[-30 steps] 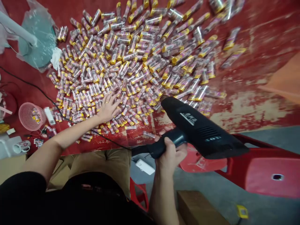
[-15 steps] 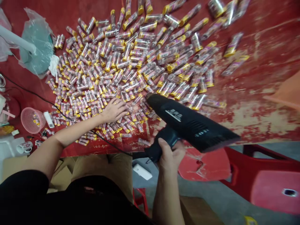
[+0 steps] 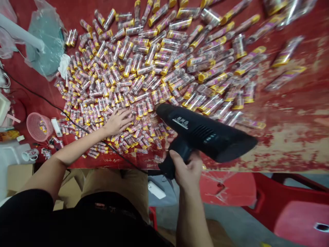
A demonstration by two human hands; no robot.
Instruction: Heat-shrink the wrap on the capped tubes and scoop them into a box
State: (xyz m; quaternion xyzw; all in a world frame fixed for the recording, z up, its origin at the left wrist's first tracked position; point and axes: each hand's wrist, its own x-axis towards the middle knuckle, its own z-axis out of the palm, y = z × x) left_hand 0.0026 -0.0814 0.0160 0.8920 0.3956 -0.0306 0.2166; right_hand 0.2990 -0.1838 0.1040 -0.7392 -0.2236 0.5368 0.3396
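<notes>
My right hand [image 3: 186,166] is wrapped round the handle of a black hair dryer [image 3: 203,132]. Its narrow nozzle points up and left, close over a mass of small clear tubes [image 3: 138,84] with yellow caps and purple-printed labels. Fingers spread, my left hand [image 3: 118,121] rests on the tubes to the left of the nozzle; whether it grasps any of them I cannot tell. A black power cord [image 3: 113,149] runs under my left forearm toward the dryer's handle.
The tubes cover much of a worn red table [image 3: 288,137]. At its left are a pink basket [image 3: 38,127], a white mug [image 3: 30,155] and a plastic-wrapped green round base [image 3: 46,48]. Red stools [image 3: 231,188] stand along the near edge; a white phone [image 3: 156,190] lies below it.
The view has shifted, so the tubes and table appear farther right and spread wider. My left hand has moved slightly left over the tubes; the dryer has tilted a little and stays in my right hand.
</notes>
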